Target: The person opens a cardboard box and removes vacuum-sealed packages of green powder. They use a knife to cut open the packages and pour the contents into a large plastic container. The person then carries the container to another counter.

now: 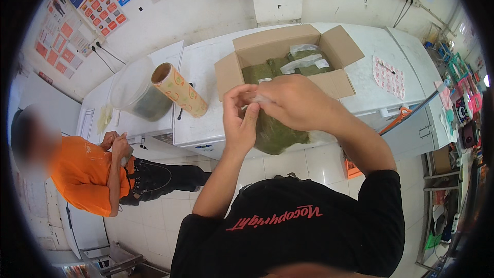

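Both my hands grip the gathered neck of a clear plastic bag (pixel 279 135) filled with green, ground or finely chopped stuff. The bag hangs below them at the front edge of a white chest freezer. My left hand (pixel 241 110) pinches the neck between thumb and fingers. Touching the neck from the other side, my right hand (pixel 295 102) is curled over it, palm down. Just behind stands an open cardboard box (pixel 225 71) with several similar green bags (pixel 258 72) inside, some with white labels.
On the freezers (pixel 200 52) stand a large roll of patterned film (pixel 185 94) and a translucent tub (pixel 131 85) at left. A pen (pixel 386 66) lies on printed paper (pixel 380 81) at right. A co-worker in an orange shirt (pixel 83 170) stands at left. Shelves (pixel 442 189) stand at right.
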`<action>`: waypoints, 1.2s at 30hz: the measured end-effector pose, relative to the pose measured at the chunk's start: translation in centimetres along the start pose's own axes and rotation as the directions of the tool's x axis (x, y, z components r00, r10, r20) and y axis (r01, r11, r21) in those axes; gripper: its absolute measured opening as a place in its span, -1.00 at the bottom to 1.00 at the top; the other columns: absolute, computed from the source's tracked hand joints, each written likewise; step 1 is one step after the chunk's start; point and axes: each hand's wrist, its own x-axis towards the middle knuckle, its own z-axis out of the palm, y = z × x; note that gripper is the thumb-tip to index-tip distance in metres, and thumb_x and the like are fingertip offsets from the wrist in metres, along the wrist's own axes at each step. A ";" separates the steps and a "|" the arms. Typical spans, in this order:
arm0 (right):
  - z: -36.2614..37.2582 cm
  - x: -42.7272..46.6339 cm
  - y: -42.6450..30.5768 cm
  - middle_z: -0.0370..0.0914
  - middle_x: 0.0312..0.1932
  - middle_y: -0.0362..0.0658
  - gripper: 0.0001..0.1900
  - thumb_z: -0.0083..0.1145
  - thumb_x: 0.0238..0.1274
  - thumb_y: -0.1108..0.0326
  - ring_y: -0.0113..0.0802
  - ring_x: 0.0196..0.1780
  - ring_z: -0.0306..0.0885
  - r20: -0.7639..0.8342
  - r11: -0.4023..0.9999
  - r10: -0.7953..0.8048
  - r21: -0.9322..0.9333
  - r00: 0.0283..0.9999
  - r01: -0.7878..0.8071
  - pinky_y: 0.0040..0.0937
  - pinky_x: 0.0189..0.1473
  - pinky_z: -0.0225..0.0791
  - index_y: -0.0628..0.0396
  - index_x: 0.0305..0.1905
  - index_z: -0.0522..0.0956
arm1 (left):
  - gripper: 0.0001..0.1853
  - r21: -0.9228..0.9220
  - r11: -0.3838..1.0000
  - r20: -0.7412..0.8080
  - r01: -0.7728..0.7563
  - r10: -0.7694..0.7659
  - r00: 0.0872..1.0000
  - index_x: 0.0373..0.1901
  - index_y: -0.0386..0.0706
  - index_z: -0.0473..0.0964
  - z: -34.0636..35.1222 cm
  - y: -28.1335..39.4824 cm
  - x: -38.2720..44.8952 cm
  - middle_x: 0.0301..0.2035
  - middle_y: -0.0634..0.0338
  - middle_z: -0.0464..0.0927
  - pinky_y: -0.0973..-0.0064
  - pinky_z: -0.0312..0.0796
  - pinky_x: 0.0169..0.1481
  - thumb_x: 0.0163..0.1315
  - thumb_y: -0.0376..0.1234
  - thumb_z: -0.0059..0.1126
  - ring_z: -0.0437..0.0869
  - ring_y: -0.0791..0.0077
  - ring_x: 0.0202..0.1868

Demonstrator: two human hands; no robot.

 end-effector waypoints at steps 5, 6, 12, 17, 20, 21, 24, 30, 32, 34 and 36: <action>-2.4 0.1 0.0 0.54 -0.46 0.12 -0.81 0.22 0.28 0.30 0.18 -0.30 0.59 0.119 0.994 0.100 0.028 0.988 -0.104 0.04 -0.26 0.39 0.22 -0.27 0.53 | -0.84 0.231 0.973 0.267 0.006 -0.069 0.961 -0.15 -0.25 0.60 -2.4 -1.1 -0.3 -0.26 0.23 0.67 0.50 0.41 0.05 0.56 -0.33 0.15 0.59 0.50 -0.20; -2.6 0.0 -0.1 0.54 -0.47 0.12 -0.80 0.23 0.28 0.28 0.19 -0.30 0.59 0.108 0.994 0.106 -0.041 0.988 -0.102 0.05 -0.27 0.39 0.21 -0.27 0.52 | -0.85 0.276 0.960 0.241 -0.044 -0.025 0.970 -0.16 -0.24 0.59 -2.0 -1.4 -0.4 -0.28 0.22 0.65 0.46 0.40 0.03 0.55 -0.34 0.14 0.59 0.45 -0.22; -3.1 0.1 -0.1 0.59 -0.49 0.10 -0.77 0.24 0.20 0.23 0.17 -0.33 0.64 0.209 0.934 0.170 -0.347 0.963 -0.089 0.07 -0.26 0.46 0.21 -0.31 0.55 | -0.91 0.562 0.737 0.292 -0.376 0.249 0.924 -0.21 -0.20 0.56 -0.1 -0.9 -0.6 -0.36 0.12 0.57 0.30 0.28 -0.03 0.50 -0.40 0.13 0.56 0.19 -0.29; -2.4 0.8 0.3 0.64 -0.50 0.09 -0.74 0.22 0.21 0.17 0.09 -0.36 0.71 0.326 0.872 0.186 -0.489 0.927 -0.003 0.00 -0.30 0.56 0.17 -0.38 0.64 | -0.94 0.633 0.666 0.333 -0.395 0.227 0.915 -0.21 -0.21 0.56 0.3 -0.5 -0.9 -0.36 0.08 0.58 0.24 0.27 -0.07 0.46 -0.43 0.14 0.58 0.09 -0.28; -1.2 0.6 0.2 0.70 -0.44 0.11 -0.71 0.24 0.20 0.12 0.00 -0.35 0.75 0.297 0.855 0.089 -0.512 0.951 0.080 -0.10 -0.34 0.58 0.11 -0.44 0.68 | -0.94 0.663 0.668 0.308 -0.339 0.169 0.936 -0.20 -0.22 0.56 -0.5 -1.2 -1.2 -0.36 0.04 0.57 0.20 0.28 -0.11 0.46 -0.45 0.12 0.59 0.02 -0.29; -0.9 0.5 0.1 0.70 -0.45 0.10 -0.71 0.24 0.21 0.11 -0.02 -0.37 0.75 0.264 0.862 0.034 -0.496 0.964 0.106 -0.11 -0.35 0.58 0.11 -0.44 0.68 | -0.95 0.642 0.677 0.302 -0.359 0.206 0.931 -0.18 -0.22 0.55 -0.5 -1.4 -1.2 -0.35 0.01 0.57 0.17 0.29 -0.15 0.45 -0.47 0.11 0.57 -0.04 -0.31; -0.2 0.6 0.6 0.67 -0.50 0.03 -0.70 0.25 0.23 0.10 -0.06 -0.42 0.73 0.176 0.843 -0.126 -0.500 0.976 0.199 -0.15 -0.40 0.56 0.11 -0.43 0.66 | -0.96 0.619 0.697 0.302 -0.363 0.215 0.929 -0.17 -0.23 0.55 -1.1 -1.4 -1.0 -0.36 0.00 0.55 0.18 0.29 -0.15 0.44 -0.48 0.11 0.57 -0.03 -0.32; 1.4 1.4 1.4 0.61 -0.58 -0.07 -0.72 0.28 0.21 0.11 -0.12 -0.47 0.71 0.038 0.836 -0.252 -0.495 0.967 0.237 -0.20 -0.45 0.55 0.08 -0.43 0.58 | -0.94 0.704 0.581 0.277 -0.408 0.305 0.911 -0.21 -0.27 0.54 -1.4 0.3 -0.3 -0.36 -0.07 0.59 0.18 0.40 -0.18 0.45 -0.50 0.07 0.58 -0.06 -0.31; 2.4 1.9 1.5 0.60 -0.58 -0.07 -0.74 0.28 0.20 0.14 -0.13 -0.47 0.70 -0.048 0.861 -0.244 -0.470 0.969 0.194 -0.21 -0.45 0.55 0.06 -0.44 0.56 | -0.93 0.699 0.583 0.245 -0.414 0.347 0.905 -0.21 -0.30 0.53 -1.6 0.5 0.1 -0.36 -0.06 0.58 0.18 0.39 -0.20 0.45 -0.51 0.06 0.57 -0.04 -0.33; 4.0 2.4 1.5 0.59 -0.59 -0.08 -0.75 0.28 0.20 0.17 -0.15 -0.47 0.70 -0.143 0.893 -0.218 -0.427 0.965 0.139 -0.22 -0.46 0.54 0.05 -0.46 0.54 | -0.93 0.703 0.586 0.202 -0.404 0.380 0.903 -0.20 -0.31 0.53 -2.0 0.5 0.1 -0.37 -0.06 0.57 0.18 0.38 -0.22 0.45 -0.52 0.06 0.56 -0.03 -0.34; 5.6 2.9 1.1 0.59 -0.58 -0.07 -0.77 0.27 0.19 0.20 -0.12 -0.47 0.69 -0.215 0.934 -0.137 -0.352 0.967 0.054 -0.17 -0.47 0.53 0.05 -0.46 0.52 | -0.92 0.711 0.590 0.152 -0.384 0.403 0.902 -0.18 -0.33 0.53 -2.5 0.4 -0.1 -0.38 -0.06 0.56 0.19 0.38 -0.23 0.45 -0.52 0.05 0.55 -0.02 -0.36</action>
